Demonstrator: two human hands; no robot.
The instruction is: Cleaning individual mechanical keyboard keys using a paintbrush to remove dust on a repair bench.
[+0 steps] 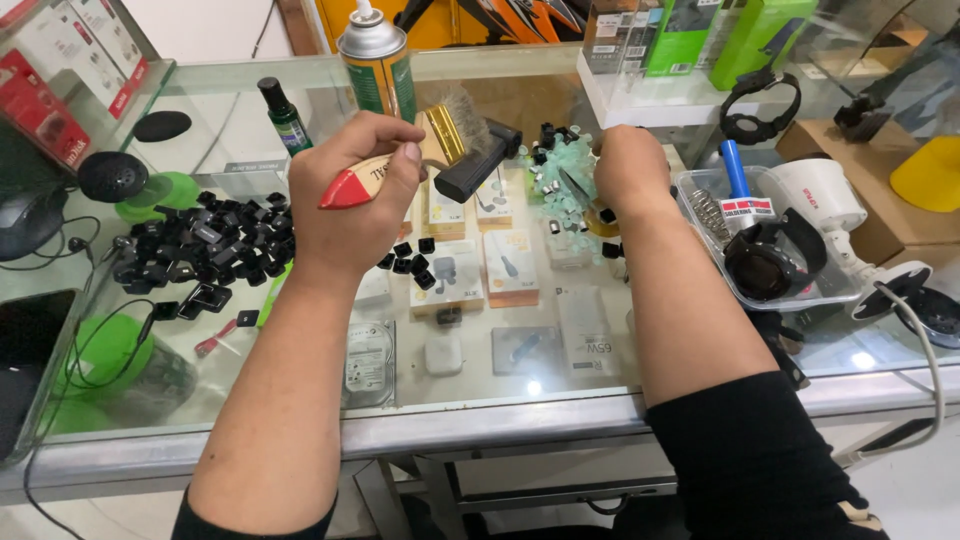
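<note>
your left hand [355,190] is curled tight around a paintbrush [405,160], fingers fully wrapped on its wooden handle with the red tip pointing down-left, so the bristles reach the small black rectangular part [478,162] held just beyond them; your right hand [628,168] is closed in a loose fist above the glass counter [520,395], apparently pinching that part, though you cannot tell exactly how the fingertips grip it; a heap of black keycaps [205,250] lies to the left on the glass; a spray can [378,62] stands just behind the brush; a clear tray [700,215] holding a black watch [772,258] sits to the right.
</note>
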